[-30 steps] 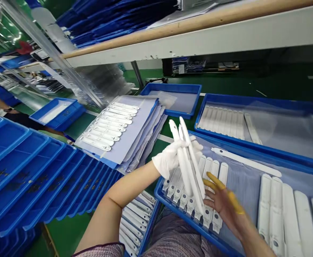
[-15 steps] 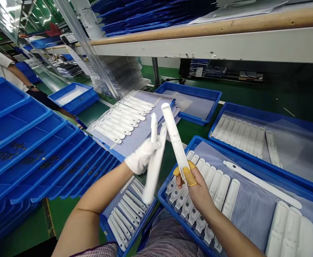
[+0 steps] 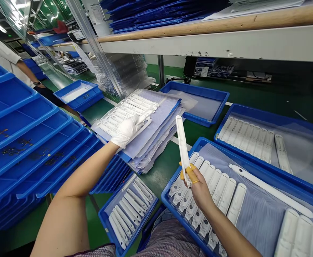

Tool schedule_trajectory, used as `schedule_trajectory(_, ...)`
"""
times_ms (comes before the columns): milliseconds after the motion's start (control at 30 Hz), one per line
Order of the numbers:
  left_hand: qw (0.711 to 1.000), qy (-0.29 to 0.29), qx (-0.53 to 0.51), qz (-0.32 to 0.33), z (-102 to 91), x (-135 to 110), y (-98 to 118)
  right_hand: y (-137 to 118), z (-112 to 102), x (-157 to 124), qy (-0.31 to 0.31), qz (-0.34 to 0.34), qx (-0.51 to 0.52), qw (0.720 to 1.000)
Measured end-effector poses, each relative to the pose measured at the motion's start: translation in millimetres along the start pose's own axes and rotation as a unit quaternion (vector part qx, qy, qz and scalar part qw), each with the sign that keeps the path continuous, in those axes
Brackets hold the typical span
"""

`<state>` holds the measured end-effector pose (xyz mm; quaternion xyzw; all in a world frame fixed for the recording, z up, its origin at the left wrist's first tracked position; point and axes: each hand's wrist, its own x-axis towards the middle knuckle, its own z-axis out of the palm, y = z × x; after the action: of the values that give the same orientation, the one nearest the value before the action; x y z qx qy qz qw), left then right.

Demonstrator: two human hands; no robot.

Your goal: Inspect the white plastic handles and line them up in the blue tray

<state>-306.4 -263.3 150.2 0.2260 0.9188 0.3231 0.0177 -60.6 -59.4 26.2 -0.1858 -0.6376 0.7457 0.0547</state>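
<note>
My left hand (image 3: 126,131), in a white glove, is over the stack of lined sheets (image 3: 143,144), closed on long white plastic parts (image 3: 145,116) at the near end of a row of similar white parts (image 3: 116,113). The glove hides how many it holds. My right hand (image 3: 195,180), with yellow finger cots, grips the lower end of a long white plastic housing (image 3: 182,142), held upright and slightly tilted. Below that hand, a blue tray (image 3: 164,194) carries a row of white housings (image 3: 223,189) and a longer white piece (image 3: 271,189).
Leaning stacked blue trays (image 3: 39,142) stand on the left. A smaller blue tray (image 3: 107,228) with white parts is near my lap. More blue trays (image 3: 252,107) lie right and behind. A shelf edge (image 3: 199,48) crosses above. A co-worker's arm (image 3: 28,73) shows far left.
My left hand has moved left and away from me with its white parts, from beside the right hand to the sheet stack. The right hand still holds its housing, now slightly lower.
</note>
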Motion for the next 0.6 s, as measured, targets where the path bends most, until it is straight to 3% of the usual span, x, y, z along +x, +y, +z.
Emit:
schedule_trajectory(67,0.998,-0.044,-0.042,-0.002,9.7,-5,16,-4,7,1,-0.018,0.021,0.007,1.000)
schedule_trajectory(200,0.955,-0.235,-0.182,-0.012,35.3,-34,56,-14,32,7,-0.047,-0.002,0.005,0.999)
schedule_trajectory(333,0.925,-0.274,-0.260,0.028,45.5,-47,76,-24,52,11,-0.064,-0.036,-0.013,0.997)
schedule_trajectory(467,0.968,-0.239,-0.008,0.082,22.9,-6,77,-20,43,5,-0.163,-0.063,0.014,0.985)
schedule_trajectory(533,0.971,-0.209,0.080,0.088,7.0,28,78,-10,30,0,-0.164,-0.071,0.010,0.984)
schedule_trajectory(600,0.977,-0.163,0.101,0.097,-3.0,63,80,2,16,-4,-0.130,-0.054,0.006,0.990)
